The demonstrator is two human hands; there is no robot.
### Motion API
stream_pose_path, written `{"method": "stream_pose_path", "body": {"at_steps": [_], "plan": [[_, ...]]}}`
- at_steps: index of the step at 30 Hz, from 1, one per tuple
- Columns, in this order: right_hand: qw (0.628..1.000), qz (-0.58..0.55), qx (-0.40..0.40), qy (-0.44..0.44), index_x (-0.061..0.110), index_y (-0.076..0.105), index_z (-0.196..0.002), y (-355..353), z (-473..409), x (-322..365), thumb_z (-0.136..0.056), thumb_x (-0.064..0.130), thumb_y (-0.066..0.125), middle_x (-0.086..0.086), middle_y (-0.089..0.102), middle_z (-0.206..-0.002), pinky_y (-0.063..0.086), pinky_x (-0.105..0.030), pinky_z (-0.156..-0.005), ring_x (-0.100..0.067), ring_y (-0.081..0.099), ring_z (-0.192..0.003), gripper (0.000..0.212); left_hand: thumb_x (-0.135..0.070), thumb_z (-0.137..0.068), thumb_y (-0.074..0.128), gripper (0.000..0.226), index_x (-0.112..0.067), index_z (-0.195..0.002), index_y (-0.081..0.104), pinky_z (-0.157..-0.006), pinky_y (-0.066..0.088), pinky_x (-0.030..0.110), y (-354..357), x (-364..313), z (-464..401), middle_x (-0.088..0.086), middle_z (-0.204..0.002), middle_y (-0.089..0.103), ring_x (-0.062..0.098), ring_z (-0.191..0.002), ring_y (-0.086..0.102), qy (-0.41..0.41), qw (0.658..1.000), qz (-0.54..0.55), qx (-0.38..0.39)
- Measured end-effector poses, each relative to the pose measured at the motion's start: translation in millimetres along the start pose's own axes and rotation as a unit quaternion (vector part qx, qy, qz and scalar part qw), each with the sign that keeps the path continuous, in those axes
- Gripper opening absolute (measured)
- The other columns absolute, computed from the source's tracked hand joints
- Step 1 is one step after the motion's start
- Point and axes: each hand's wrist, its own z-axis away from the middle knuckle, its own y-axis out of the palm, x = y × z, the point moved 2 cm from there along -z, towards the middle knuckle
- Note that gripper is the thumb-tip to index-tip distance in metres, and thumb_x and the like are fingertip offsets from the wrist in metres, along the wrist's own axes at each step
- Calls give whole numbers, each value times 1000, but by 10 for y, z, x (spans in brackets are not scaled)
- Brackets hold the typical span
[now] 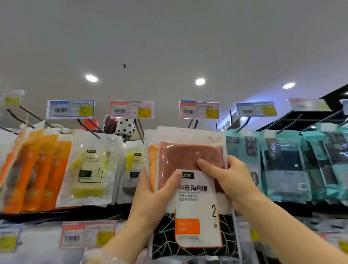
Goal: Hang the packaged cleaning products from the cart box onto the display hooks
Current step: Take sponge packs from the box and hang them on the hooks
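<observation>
I hold a sponge pack (pixel 190 161) up in front of the display, a clear bag with a brown and an orange sponge and a white label. My left hand (pixel 152 198) grips its left edge, thumb across the front. My right hand (pixel 229 179) grips the right edge, fingers on the brown sponge. The pack's top sits just below a black display hook (pixel 192 123) under a red price tag (pixel 199 109). Whether the pack's hole is on the hook I cannot tell.
Orange packs (pixel 41 169) and yellow sponge packs (pixel 89 169) hang on hooks to the left, teal cloth packs (pixel 286 163) to the right. Price tags (pixel 70 109) line the hook tips above. A lower row of packs and tags (pixel 88 234) sits beneath my arms.
</observation>
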Motion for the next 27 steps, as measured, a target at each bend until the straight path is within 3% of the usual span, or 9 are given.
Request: {"method": "stream_pose_path", "body": {"at_steps": [3,5,7,10,13,17,20,24,27], "plan": [[999,-38,20,2,6,59,-96,-40,-179,22,-67,16,81,-12,73,-78,54,-28,-45,-21,72,-59,38,-73,-60,61,83,-28,-128,45,-90,53,48,54,-5,-135,2,-110,70,24,-98,69,9,1000,-4,-30],[998,-53,21,1,8,56,-101,-50,-265,46,-66,15,82,-14,72,-84,54,-29,-45,-22,72,-60,44,-75,-69,50,82,-22,-132,44,-93,48,43,55,-9,-216,2,-116,65,24,-107,62,7,998,-27,-57],[999,-42,2,-24,18,46,-103,-78,-341,52,-63,15,84,-12,68,-94,56,-32,-50,-23,72,-65,56,-65,-81,46,63,-21,-126,50,-82,43,31,58,-21,-269,-2,-111,64,17,-103,60,4,996,-47,-74],[992,65,-22,-104,35,33,-109,-125,-394,48,-62,22,85,-3,61,-102,55,-43,-79,-23,67,-88,71,-50,-89,50,28,-27,-103,57,-68,42,25,48,-40,-330,-3,-98,66,13,-91,62,-2,996,-52,-77],[981,119,-6,-151,40,42,-92,-115,-412,80,-65,29,82,3,59,-98,56,-41,-75,-21,65,-87,49,-47,-89,54,19,-28,-94,56,-80,49,35,17,-92,-414,0,-97,68,19,-94,64,-6,996,-59,-65],[990,54,63,-118,38,57,-93,-96,-488,159,-65,14,81,-7,65,-102,58,-27,-57,-23,71,-75,44,-50,-87,55,34,-23,-107,57,-94,47,46,-56,-109,-519,3,-102,68,25,-97,63,-15,994,-94,-48],[989,2,120,-86,38,57,-108,-89,-522,182,-64,4,79,-10,64,-107,60,-32,-65,-24,72,-77,60,-57,-83,55,45,-22,-111,55,-95,46,48,-106,-90,-542,2,-103,67,25,-98,62,-20,991,-121,-46],[990,-35,117,-73,25,43,-136,-72,-567,145,-51,10,80,-5,60,-116,58,-36,-82,-24,69,-90,95,-64,-79,53,57,-22,-117,50,-88,45,41,-153,-92,-531,-3,-103,63,20,-97,60,-18,990,-133,-44],[989,-63,107,-74,25,38,-139,-70,-632,146,-44,14,80,-4,63,-112,59,-37,-73,-24,71,-87,104,-61,-82,53,59,-19,-123,46,-95,46,49,-233,-115,-568,4,-110,65,27,-102,62,-19,990,-131,-52]]}}
